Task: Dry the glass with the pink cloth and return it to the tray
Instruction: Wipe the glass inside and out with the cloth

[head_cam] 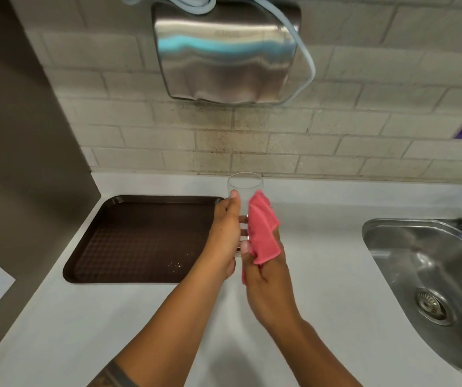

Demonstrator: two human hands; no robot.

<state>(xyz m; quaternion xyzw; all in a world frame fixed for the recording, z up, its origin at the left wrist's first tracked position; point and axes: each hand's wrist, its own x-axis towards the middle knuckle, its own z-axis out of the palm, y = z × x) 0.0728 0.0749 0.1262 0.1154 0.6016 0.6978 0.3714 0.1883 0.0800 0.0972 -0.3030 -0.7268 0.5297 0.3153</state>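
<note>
Two hands busy here: my left hand (225, 227) grips the glass (244, 191) above the worktop (322, 247), right hand (268, 280) pressing the pink cloth (263, 236) on its side, so mid-drying, I'd guess inside next, then the tray (140, 238) just left.

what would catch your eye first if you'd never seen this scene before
The pink cloth in the right hand, pressed against a clear glass that the left hand holds above the white counter. Then the dark brown tray at left and the shiny steel hand dryer on the wall above.
</note>
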